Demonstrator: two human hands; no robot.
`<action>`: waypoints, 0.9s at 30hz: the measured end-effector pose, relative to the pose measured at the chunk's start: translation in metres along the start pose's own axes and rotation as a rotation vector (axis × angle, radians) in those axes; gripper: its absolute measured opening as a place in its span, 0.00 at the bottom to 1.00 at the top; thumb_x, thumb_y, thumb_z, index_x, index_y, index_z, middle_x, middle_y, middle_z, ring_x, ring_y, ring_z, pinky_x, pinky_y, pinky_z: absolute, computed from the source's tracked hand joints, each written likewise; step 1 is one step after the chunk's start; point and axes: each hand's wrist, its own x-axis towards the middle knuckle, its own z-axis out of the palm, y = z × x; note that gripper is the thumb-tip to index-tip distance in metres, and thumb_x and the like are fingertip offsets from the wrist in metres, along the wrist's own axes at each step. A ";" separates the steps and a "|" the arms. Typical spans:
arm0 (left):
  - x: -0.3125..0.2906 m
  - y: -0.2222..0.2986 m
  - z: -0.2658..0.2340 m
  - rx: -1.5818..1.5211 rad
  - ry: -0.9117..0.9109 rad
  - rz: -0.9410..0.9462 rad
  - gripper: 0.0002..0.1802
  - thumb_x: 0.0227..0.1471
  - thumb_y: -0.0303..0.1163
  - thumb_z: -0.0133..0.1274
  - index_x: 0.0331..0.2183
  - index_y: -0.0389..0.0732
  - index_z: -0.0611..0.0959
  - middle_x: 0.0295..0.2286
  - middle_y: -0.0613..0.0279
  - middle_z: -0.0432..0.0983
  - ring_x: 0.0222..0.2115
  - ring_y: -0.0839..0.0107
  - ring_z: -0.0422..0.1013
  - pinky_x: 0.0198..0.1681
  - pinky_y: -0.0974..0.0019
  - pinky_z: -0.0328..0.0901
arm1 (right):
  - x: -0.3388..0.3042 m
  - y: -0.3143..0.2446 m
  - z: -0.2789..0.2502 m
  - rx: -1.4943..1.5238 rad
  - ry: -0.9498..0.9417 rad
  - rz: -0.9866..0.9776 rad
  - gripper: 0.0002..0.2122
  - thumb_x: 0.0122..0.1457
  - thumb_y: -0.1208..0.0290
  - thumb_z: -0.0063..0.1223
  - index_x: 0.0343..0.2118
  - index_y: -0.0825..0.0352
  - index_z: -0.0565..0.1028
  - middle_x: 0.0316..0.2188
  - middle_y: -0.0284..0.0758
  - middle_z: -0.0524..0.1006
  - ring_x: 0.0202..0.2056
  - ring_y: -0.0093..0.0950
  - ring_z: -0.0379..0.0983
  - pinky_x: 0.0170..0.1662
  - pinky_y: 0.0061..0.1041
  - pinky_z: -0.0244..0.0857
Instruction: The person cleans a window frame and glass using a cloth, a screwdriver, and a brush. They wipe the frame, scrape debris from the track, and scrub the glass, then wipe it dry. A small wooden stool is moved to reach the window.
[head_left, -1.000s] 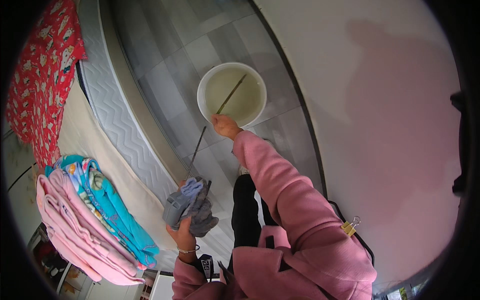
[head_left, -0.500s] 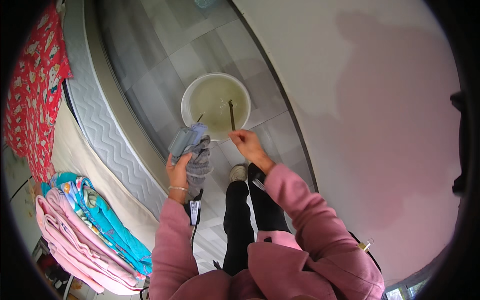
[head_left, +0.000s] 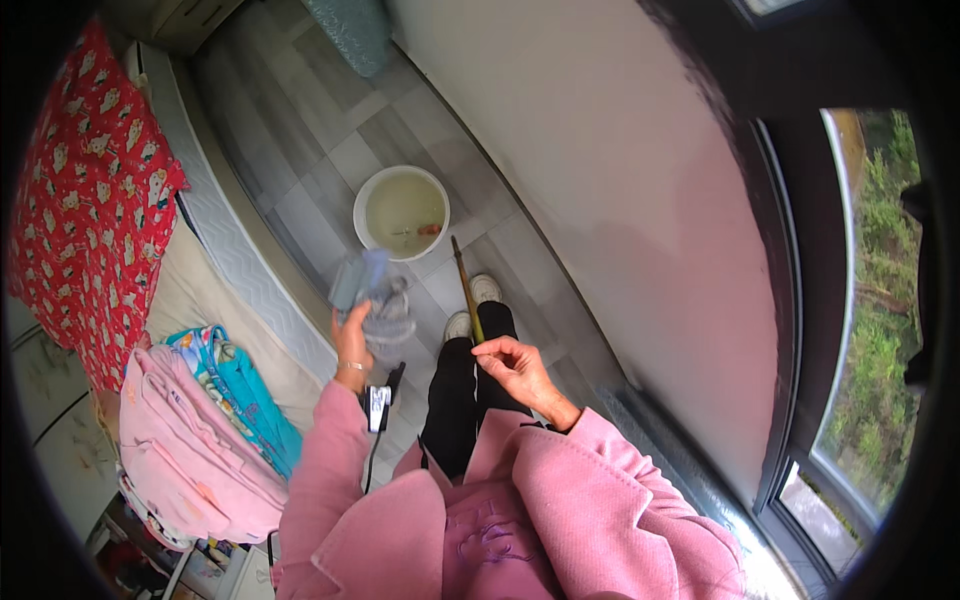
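In my left hand (head_left: 352,340) is a bunched grey cloth (head_left: 390,315), closed in together with a grey block-like piece (head_left: 346,284); both are smeared by motion. My right hand (head_left: 515,368) pinches the near end of a long thin stick (head_left: 463,275), brown toward the tip and greenish near my fingers. Its far tip is just outside the near right rim of a white bucket (head_left: 359,215) on the floor. Cloudy yellowish water (head_left: 400,205) fills part of the bucket. A small reddish patch shows in it, which I cannot make out.
A bed with a pale mattress (head_left: 225,200) runs along the left, holding a red patterned cloth (head_left: 110,190) and folded pink and turquoise bedding (head_left: 190,440). To the right are a pale wall (head_left: 600,200) and a dark-framed window (head_left: 865,300). My feet stand just nearer than the bucket.
The stick's tip has come from over the water to outside the rim, as my right hand drew toward me. My view has shifted, bringing the window in at right.
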 end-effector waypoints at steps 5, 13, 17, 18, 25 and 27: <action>0.031 0.022 0.033 -0.185 -0.027 0.081 0.29 0.46 0.24 0.61 0.51 0.40 0.73 0.43 0.58 0.75 0.41 0.61 0.74 0.47 0.58 0.69 | -0.061 -0.002 -0.010 -0.057 0.121 -0.015 0.06 0.61 0.76 0.56 0.40 0.66 0.80 0.32 0.25 0.74 0.31 0.14 0.68 0.38 0.16 0.65; 0.035 0.027 0.046 -0.180 -0.108 0.214 0.24 0.46 0.24 0.61 0.47 0.39 0.76 0.40 0.60 0.78 0.40 0.65 0.74 0.47 0.60 0.69 | -0.045 -0.053 0.005 -0.277 0.193 -0.381 0.07 0.57 0.78 0.55 0.38 0.69 0.80 0.32 0.32 0.73 0.32 0.21 0.71 0.35 0.21 0.66; 0.010 0.031 0.053 0.022 -0.176 0.282 0.23 0.47 0.26 0.63 0.46 0.37 0.77 0.39 0.62 0.78 0.40 0.68 0.74 0.46 0.63 0.69 | 0.040 -0.083 0.041 -0.100 0.144 -0.253 0.08 0.60 0.78 0.54 0.42 0.69 0.79 0.28 0.24 0.76 0.29 0.14 0.68 0.34 0.16 0.64; 0.001 0.036 0.052 -0.040 -0.235 0.312 0.22 0.47 0.27 0.63 0.46 0.36 0.77 0.39 0.63 0.78 0.40 0.69 0.74 0.46 0.63 0.69 | 0.059 -0.088 0.049 -0.063 0.117 -0.275 0.08 0.60 0.78 0.53 0.42 0.69 0.79 0.28 0.24 0.76 0.29 0.14 0.68 0.34 0.16 0.64; -0.022 0.057 0.086 -0.167 -0.110 0.419 0.22 0.51 0.35 0.64 0.46 0.35 0.79 0.41 0.64 0.77 0.40 0.77 0.71 0.46 0.71 0.66 | 0.090 -0.108 0.085 -0.131 0.062 -0.454 0.09 0.57 0.83 0.54 0.39 0.68 0.80 0.32 0.29 0.75 0.30 0.17 0.71 0.35 0.19 0.67; -0.008 0.061 0.084 -0.171 -0.130 0.401 0.23 0.52 0.33 0.63 0.49 0.37 0.79 0.41 0.66 0.77 0.42 0.78 0.71 0.46 0.72 0.66 | 0.080 -0.112 0.071 -0.268 0.180 -0.393 0.08 0.57 0.83 0.54 0.39 0.69 0.80 0.30 0.27 0.72 0.28 0.15 0.67 0.34 0.17 0.64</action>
